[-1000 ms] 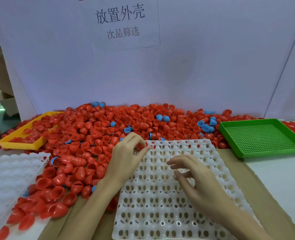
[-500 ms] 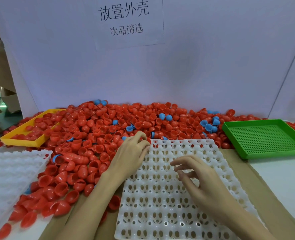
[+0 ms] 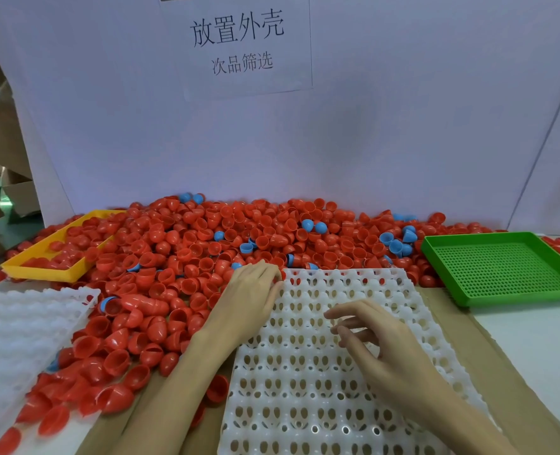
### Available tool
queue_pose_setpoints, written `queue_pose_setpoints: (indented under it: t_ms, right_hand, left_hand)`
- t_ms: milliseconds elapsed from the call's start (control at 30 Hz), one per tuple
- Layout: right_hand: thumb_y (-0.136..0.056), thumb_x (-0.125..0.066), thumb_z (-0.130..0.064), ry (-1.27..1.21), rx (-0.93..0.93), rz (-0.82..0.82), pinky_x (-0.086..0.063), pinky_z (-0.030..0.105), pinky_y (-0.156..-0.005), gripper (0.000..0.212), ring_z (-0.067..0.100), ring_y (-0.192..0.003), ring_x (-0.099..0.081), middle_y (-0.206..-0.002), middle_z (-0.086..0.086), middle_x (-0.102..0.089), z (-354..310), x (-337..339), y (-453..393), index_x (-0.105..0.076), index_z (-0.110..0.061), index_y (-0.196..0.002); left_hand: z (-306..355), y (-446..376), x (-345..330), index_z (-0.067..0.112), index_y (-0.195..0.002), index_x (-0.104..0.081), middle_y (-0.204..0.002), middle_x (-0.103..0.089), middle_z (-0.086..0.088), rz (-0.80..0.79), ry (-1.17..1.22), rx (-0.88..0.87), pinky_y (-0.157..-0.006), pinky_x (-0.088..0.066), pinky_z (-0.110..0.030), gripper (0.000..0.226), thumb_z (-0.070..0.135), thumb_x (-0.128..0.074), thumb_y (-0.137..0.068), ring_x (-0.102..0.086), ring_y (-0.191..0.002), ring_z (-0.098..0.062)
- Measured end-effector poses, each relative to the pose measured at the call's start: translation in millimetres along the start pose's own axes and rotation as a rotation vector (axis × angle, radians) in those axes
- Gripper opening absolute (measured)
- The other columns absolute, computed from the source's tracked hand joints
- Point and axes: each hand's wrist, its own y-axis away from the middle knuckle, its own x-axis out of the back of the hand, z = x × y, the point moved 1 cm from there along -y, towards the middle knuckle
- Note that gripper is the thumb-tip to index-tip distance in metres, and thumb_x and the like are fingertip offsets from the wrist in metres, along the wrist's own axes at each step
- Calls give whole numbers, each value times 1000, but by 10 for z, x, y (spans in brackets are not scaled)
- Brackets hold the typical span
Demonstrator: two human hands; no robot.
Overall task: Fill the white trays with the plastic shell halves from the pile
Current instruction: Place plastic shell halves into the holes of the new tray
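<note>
left hand reaches the pile at the tray's far corner

since a second ago the left hand (image 3: 250,295) has slid from over the white tray (image 3: 308,382) to its far-left corner, where the fingertips now meet the edge of the pile of shell halves (image 3: 206,251). whether it is already pinching a red shell i cannot tell; the fingertips are hidden among them. the right hand (image 3: 375,343) has barely shifted, hovering over the tray's middle with fingers loosely curled, holding nothing. every visible pocket of this tray is unfilled, and a second white tray (image 3: 19,330) lies at the bench's left edge. one risk, as i judge it: loose shells crowd the tray's far edge, so a careless drag could spill several onto it, or a blue shell (image 3: 246,248) could get picked by mistake.
</note>
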Motion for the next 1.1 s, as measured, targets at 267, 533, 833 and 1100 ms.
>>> queue_pose_setpoints:
  t_ms: [267,533,833,1100]
  right_hand:
    - [-104,-59,-10,-97,-34,18,-59,23,-83,30,5,-106,-71,-117,-21,-69,-7,12,-15,-70,-36,-114]
    - [-104,-59,-9,-552,-293,-46,-63,30,-85,21,24,-106,-75,-113,6,-77,-54,236,-134,-79,-13,-107]
    - [-105,-55,-8,168,-111,110,-57,27,-93,27,4,-105,-70,-113,-12,-74,195,212,-939,-75,-24,-113]
    - [-103,-50,0,621,-178,-120,-39,34,-118,48,23,-141,-49,-152,4,-53,576,-26,-1517,-56,-14,-148]
  left_hand:
    - [31,26,45,19,-127,-62,-116,-67,12,-13,92,89,-82,-53,-25,23,25,-50,-109,-64,-96,-6]
    - [-17,50,121,20,-126,-67,-120,-68,11,46,181,135,-97,-50,-25,26,20,-46,-111,-61,-111,-4]
    - [-40,98,278,14,-111,-71,-103,-67,5,146,130,97,-94,-47,-29,19,14,-52,-108,-57,-96,-11]
    - [50,169,353,14,-106,-71,-99,-64,7,153,143,42,-86,-48,-22,16,14,-55,-106,-54,-93,-8]
